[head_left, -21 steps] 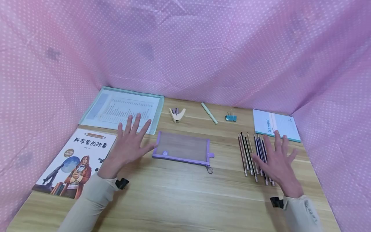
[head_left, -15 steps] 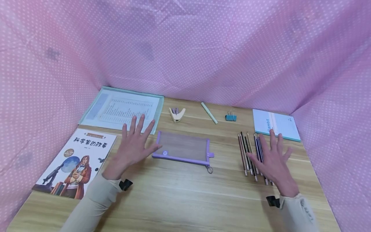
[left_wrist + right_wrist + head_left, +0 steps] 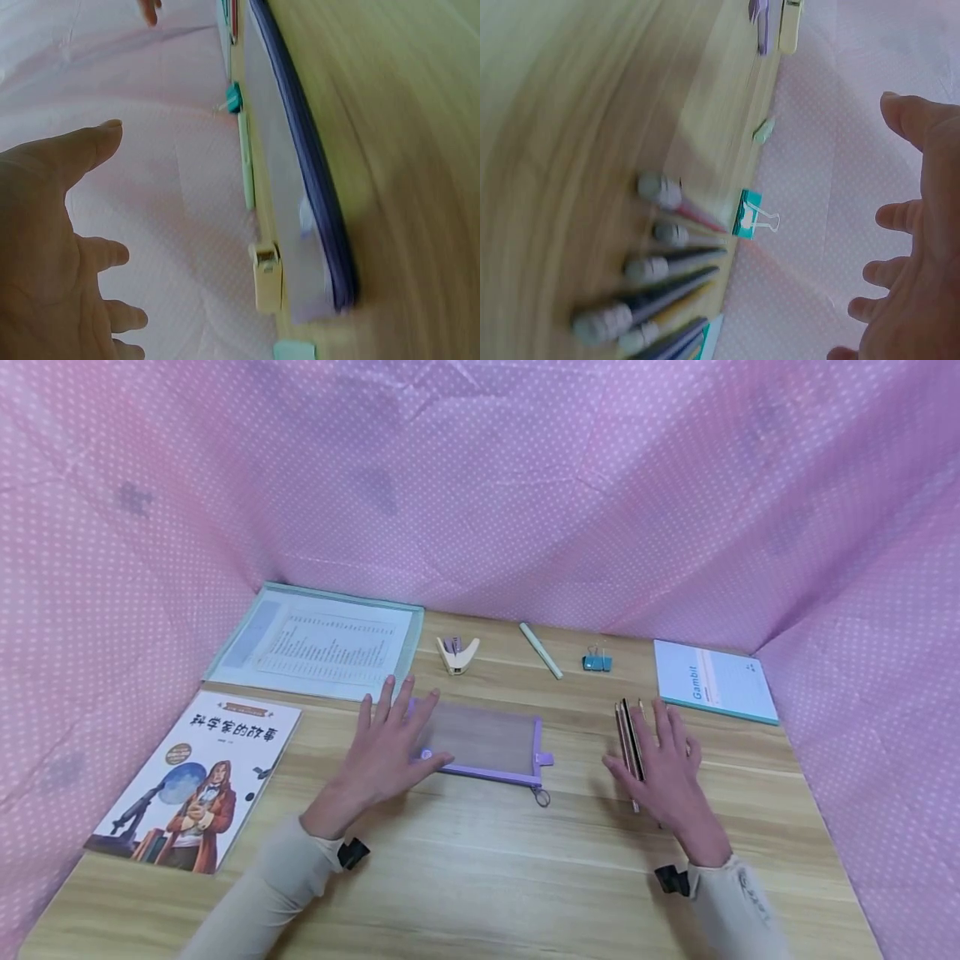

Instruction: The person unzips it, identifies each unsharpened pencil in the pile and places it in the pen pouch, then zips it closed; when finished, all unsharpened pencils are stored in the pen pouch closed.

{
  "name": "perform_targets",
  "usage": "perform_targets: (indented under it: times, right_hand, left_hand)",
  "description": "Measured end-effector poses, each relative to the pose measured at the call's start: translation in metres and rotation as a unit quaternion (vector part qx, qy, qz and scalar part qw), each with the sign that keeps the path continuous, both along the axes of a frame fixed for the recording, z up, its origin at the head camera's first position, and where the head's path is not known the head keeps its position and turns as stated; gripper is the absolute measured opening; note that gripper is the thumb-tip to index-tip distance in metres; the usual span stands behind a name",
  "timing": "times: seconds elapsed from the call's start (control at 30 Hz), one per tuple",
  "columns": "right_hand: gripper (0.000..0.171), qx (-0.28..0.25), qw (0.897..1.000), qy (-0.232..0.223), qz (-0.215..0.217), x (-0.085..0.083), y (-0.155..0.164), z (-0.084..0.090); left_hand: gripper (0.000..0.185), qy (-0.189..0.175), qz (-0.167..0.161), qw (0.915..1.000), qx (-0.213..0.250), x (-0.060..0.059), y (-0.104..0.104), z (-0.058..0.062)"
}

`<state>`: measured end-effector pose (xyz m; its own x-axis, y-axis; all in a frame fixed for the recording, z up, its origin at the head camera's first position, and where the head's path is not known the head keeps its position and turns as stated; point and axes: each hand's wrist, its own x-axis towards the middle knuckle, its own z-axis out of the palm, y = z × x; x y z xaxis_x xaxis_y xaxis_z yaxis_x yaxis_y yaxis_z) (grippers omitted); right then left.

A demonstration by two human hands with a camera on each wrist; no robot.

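Left hand (image 3: 386, 752) lay flat, fingers spread, over the left end of the pouch (image 3: 487, 742) at mid-desk (image 3: 480, 860) — right hand (image 3: 663, 772), equally flat, covered the pencils (image 3: 628, 739), gripping nothing.

Book (image 3: 193, 774), folder (image 3: 318, 643), stapler (image 3: 457, 654), pen (image 3: 541, 651), clip (image 3: 597, 662), notebook (image 3: 712, 682).

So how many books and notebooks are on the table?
2. A picture book lies at the table's near left, beside the left hand. A blue notebook lies at the far right, beyond the right hand.
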<state>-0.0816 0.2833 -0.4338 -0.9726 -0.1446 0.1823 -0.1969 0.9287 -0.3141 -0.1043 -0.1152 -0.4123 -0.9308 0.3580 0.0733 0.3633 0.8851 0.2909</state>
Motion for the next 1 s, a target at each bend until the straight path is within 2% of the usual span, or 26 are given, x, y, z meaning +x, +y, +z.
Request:
perform_targets:
  times: [0.27, 0.43, 0.73, 1.0]
  right_hand:
    - [0.072, -0.042, 0.999, 0.017, 0.024, -0.001, -0.018, -0.011]
    - [0.072, -0.062, 0.997, 0.009, 0.038, 0.000, -0.030, -0.017]
    - [0.073, -0.077, 0.995, -0.046, 0.033, 0.003, -0.049, -0.024]
    - [0.069, -0.089, 0.990, -0.100, 0.035, 0.002, -0.060, -0.026]
  left_hand:
    - [0.088, -0.003, -0.009, 0.9997, 0.021, 0.009, 0.026, -0.006]
    - [0.086, 0.000, -0.024, 0.9994, 0.024, 0.017, 0.044, -0.013]
    - [0.082, -0.027, -0.050, 0.9977, 0.037, 0.029, 0.070, -0.023]
    - [0.082, -0.040, -0.069, 0.9967, 0.015, 0.033, 0.086, -0.033]
